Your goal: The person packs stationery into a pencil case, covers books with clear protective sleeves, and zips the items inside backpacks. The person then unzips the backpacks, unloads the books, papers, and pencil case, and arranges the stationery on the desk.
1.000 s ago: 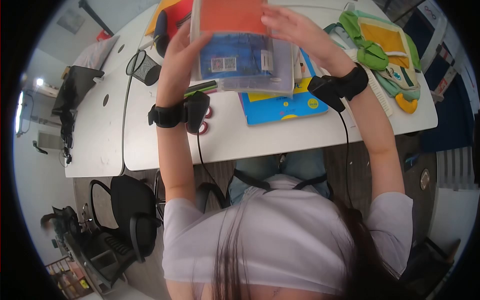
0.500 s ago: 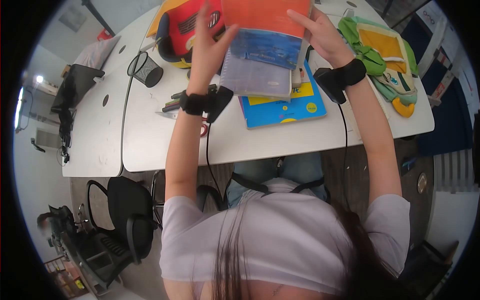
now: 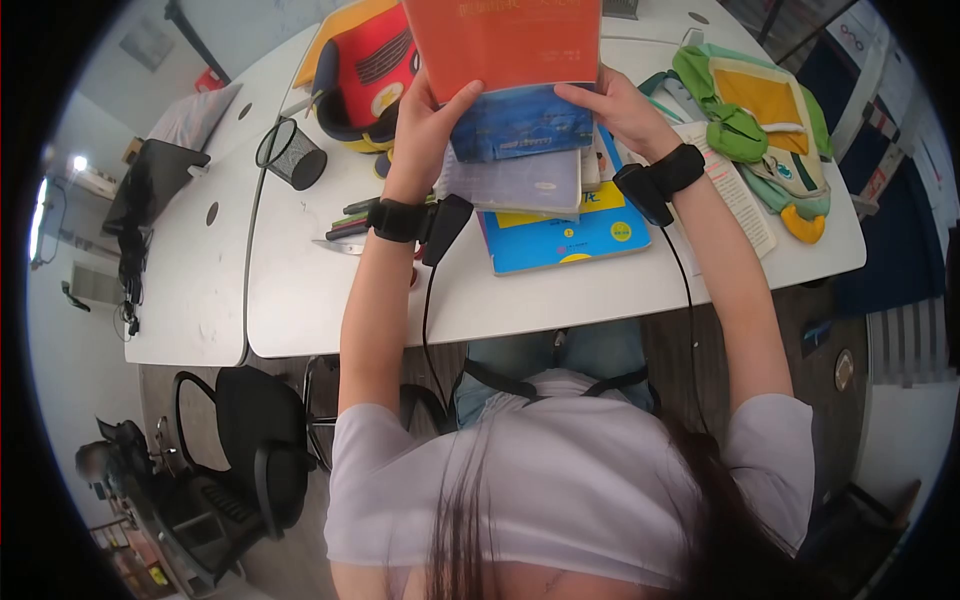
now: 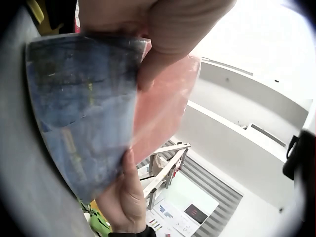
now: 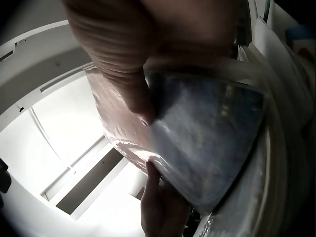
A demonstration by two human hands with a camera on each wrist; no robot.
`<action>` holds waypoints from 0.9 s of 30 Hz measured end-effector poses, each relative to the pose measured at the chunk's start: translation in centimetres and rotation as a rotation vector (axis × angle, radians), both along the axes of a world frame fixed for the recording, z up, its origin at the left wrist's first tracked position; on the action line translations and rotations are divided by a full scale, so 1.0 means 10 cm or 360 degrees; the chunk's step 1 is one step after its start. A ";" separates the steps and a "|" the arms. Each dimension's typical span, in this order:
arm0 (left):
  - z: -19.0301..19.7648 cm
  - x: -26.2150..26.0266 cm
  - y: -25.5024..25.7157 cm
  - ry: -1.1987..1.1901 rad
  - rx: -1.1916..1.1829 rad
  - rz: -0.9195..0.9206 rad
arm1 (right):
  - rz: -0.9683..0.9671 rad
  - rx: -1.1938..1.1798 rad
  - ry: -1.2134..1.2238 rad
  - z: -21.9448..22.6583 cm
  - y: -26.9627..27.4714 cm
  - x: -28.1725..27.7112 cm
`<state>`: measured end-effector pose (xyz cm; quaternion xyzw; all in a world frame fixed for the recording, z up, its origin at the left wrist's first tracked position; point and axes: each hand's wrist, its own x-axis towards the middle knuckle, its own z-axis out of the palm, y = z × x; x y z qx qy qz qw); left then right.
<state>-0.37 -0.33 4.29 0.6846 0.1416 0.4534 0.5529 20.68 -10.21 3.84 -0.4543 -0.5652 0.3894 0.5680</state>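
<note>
Compared with half a second ago, the left hand [image 3: 428, 130] has come in from a spread pose beside the orange-and-blue book [image 3: 500, 55] to pinch its left edge, and the book has shifted leftward between the two hands. Its far end runs out of the head view.

Taking the blue-and-yellow workbook [image 3: 565, 240] on the tabletop [image 3: 460, 310] as landmark, the held book is beyond it and slightly to its left. A translucent notebook [image 3: 510, 185] shows between them, overlapping the workbook's far side; whether the held book's lower edge touches that notebook, I cannot tell. Beyond the workbook to the left is a red car-shaped bag [image 3: 370, 60]; beyond it to the right lies a green-and-yellow bag [image 3: 760, 100].

What matters most in space is that the book sits squarely between both grips, its long axis apparently pointing away from the person, neither hand clearly nearer. The right hand [image 3: 632, 112] holds the opposite edge. Each grip is narrow, closed on the book: both thumbs point inward across the near face, close to the line where orange meets blue, with the other fingers mostly hidden behind. Both forearms reach forward, angled slightly inward, on either side of the workbook.
</note>
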 end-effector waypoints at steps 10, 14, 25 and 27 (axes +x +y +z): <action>0.00 -0.11 -0.05 -0.0102 -0.0364 -0.0357 | -0.0170 0.0236 0.0072 0.00 -0.09 -0.07; 0.02 -0.06 -0.03 -0.0127 -0.0137 -0.0173 | -0.0278 0.0216 -0.0044 0.11 -0.10 -0.17; 0.19 -0.14 -0.04 -0.0283 -0.0080 -0.0143 | -0.0381 0.0767 0.0118 0.29 -0.11 -0.18; 0.20 -0.13 -0.04 -0.0128 -0.0031 -0.0057 | -0.0394 0.0811 0.0088 0.36 -0.11 -0.11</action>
